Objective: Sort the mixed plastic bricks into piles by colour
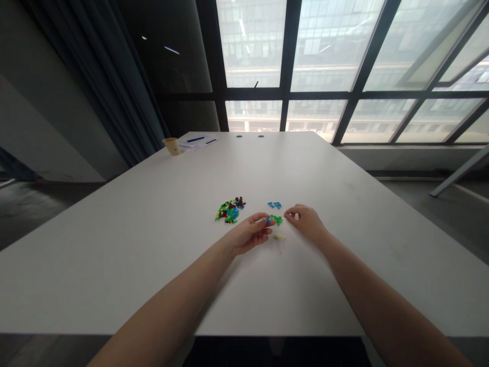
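My left hand (251, 233) rests on the white table (153, 229) with its fingers curled, pinching a small blue piece (268, 220). Just right of its fingertips lies a small group of green pieces (276, 219). My right hand (306, 222) is beside them, fingers pinched together at the tips; what they hold, if anything, is too small to make out. A few blue pieces (274, 205) lie just beyond the hands. A mixed heap of green, blue, brown and red pieces (230, 209) sits to the left. Pale yellow pieces (279, 237) lie between my wrists.
At the table's far left corner stand a tan cup (172, 146) and sheets of paper with pens (198, 140). Two round cable holes (250, 136) mark the far edge. Large windows lie behind, a dark curtain on the left.
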A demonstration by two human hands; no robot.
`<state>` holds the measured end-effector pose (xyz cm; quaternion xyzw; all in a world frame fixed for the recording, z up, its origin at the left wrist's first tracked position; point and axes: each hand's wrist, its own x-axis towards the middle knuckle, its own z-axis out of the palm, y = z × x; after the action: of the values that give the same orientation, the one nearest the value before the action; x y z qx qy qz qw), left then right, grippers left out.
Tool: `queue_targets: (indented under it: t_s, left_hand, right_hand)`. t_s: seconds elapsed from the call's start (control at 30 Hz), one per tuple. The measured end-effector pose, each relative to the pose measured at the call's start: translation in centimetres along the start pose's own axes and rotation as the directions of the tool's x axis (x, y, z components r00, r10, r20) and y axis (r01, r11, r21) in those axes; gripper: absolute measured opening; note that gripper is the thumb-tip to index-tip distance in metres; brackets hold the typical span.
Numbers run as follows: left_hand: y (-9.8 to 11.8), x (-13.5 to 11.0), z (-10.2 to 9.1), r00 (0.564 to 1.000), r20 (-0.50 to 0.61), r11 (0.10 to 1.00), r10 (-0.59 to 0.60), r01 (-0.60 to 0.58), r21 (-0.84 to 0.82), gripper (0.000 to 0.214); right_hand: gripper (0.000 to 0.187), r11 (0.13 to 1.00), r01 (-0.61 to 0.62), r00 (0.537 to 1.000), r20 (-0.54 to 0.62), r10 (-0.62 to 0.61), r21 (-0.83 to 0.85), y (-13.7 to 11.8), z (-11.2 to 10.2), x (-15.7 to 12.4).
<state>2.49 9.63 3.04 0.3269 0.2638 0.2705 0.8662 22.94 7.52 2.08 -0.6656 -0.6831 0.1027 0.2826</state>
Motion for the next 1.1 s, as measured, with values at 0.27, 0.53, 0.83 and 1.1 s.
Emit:
queue_targets:
  t_s: [0.27,0.53,0.83,1.1]
  left_hand:
    - [-0.5,0.1,0.1,0.996,0.087,1.0,-0.007,0.005,0.022,0.035]
    - [-0.8,0.4,0.1,0.996,0.077,0.995,0.035,-0.042,0.092,0.039]
    - [-0.9,0.7,0.2,0.996,0.041,0.982,0.084,-0.09,0.167,0.039]
    - [-1.3,1.1,-0.1,0.993,0.037,0.961,0.11,-0.116,0.252,0.044]
  right_hand:
    - [0.02,0.999,0.049,0.999,-0.021,-0.049,0.011,0.2,0.1,0.0]
    - [0.016,0.98,0.16,0.983,-0.107,-0.148,0.115,-0.5,-0.1,-0.2]
    - [0.014,0.814,0.48,0.877,-0.193,-0.44,0.327,-3.6,-1.1,-1.7]
    - [0.015,0.796,0.539,0.841,-0.218,-0.494,0.274,-4.0,-0.7,-2.1]
